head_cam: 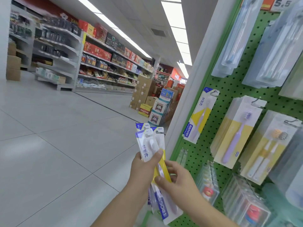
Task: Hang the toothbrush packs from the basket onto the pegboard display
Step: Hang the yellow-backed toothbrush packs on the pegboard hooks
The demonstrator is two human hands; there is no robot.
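Note:
My left hand grips a fanned bunch of white, blue and yellow toothbrush packs, upright, thumb across their front. My right hand pinches the yellow middle of one pack in the bunch from the right. The green pegboard rises just to the right of both hands. One matching toothbrush pack hangs alone on a hook at the board's left edge. No basket is in view.
Other toothbrush packs hang in thick rows across the pegboard, with clear boxes lower down. A white post frames the board's left side. Tiled floor, stacked cartons and long shelves lie to the left.

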